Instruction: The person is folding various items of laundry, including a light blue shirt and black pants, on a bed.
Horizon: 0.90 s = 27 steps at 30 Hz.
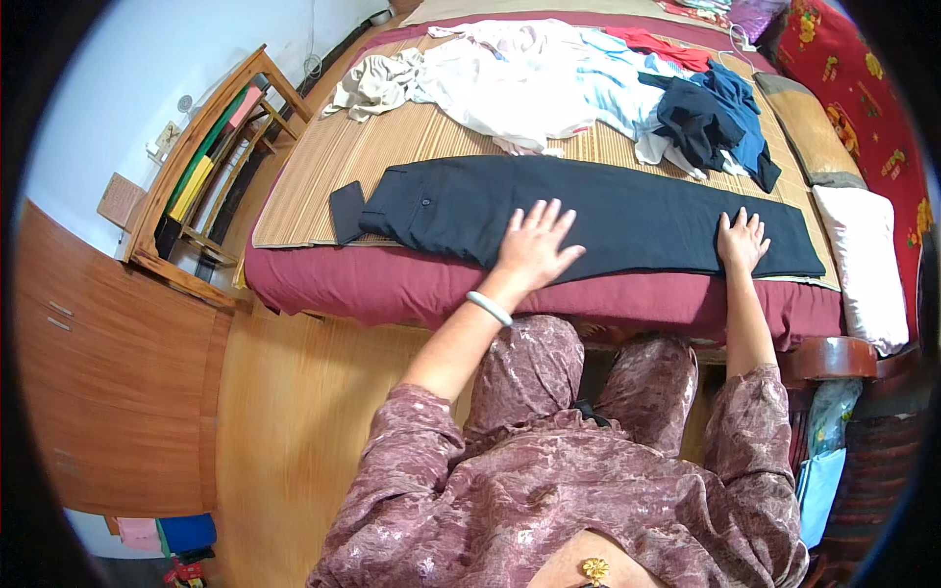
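A pair of dark trousers [625, 213] lies flat along the near side of a bed, legs together, with its waist at the left and its hems at the right. A buttoned pocket shows near the waist, and a dark flap of cloth [345, 212] sticks out beyond it. My left hand [538, 246] rests palm down on the upper part of the trousers, fingers spread; a pale bangle circles that wrist. Palm down near the hems, my right hand [741, 241] also has its fingers apart. Neither hand grips the cloth.
Beyond the trousers, a heap of white clothes [507, 88], a beige garment [378, 84], a red one [662, 48] and dark ones [698, 121] lies on the woven mat [294, 198]. A white pillow [864, 264] is at the right, a wooden rack [198, 162] at the left.
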Each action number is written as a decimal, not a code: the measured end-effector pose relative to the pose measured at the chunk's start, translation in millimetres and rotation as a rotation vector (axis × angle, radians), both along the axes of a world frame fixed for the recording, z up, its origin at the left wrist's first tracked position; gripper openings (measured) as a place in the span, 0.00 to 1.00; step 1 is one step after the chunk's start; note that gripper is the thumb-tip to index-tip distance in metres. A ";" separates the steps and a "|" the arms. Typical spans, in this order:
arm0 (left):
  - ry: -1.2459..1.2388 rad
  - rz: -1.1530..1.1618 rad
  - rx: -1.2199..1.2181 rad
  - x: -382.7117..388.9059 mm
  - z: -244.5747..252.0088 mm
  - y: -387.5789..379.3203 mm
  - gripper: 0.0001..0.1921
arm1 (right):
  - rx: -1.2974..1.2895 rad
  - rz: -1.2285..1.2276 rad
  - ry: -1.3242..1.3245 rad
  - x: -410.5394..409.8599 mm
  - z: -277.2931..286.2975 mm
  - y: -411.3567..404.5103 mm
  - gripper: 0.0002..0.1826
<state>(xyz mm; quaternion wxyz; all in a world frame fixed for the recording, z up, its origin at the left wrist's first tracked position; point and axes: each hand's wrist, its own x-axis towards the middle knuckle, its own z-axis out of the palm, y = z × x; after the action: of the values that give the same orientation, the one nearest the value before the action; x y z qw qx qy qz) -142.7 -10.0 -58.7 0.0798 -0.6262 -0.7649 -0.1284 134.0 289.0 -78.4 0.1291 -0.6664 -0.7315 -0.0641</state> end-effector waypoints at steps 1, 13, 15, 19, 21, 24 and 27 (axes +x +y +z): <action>0.013 0.049 -0.005 -13.7 -1.9 -8.9 0.35 | -0.020 0.014 0.017 0.2 -0.9 0.6 0.36; 0.171 0.541 0.515 -112.8 12.1 -130.2 0.28 | -0.026 -0.003 -0.032 0.8 -0.7 3.1 0.36; 0.196 0.795 0.638 -113.3 15.5 -136.2 0.29 | -0.034 -0.003 -0.041 0.5 0.6 2.2 0.36; -0.464 1.206 0.497 -134.0 25.7 -139.6 0.39 | -0.034 -0.007 -0.042 -0.8 0.0 1.1 0.36; -0.468 1.198 0.422 -143.3 32.2 -137.8 0.36 | -0.029 -0.013 -0.040 -0.5 -0.5 2.2 0.36; -0.718 1.067 0.260 -153.1 42.7 -141.2 0.30 | -0.017 -0.005 -0.037 0.4 -2.2 2.9 0.36; -0.628 1.076 0.292 -167.0 46.8 -138.8 0.23 | 0.019 0.012 -0.009 0.4 -3.4 2.5 0.35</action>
<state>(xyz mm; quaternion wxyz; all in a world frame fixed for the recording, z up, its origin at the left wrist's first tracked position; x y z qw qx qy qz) -309.7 -148.7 -11.9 -0.0104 -0.0700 -0.9338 -0.3508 134.3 291.5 -81.9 0.1325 -0.6606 -0.7353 -0.0733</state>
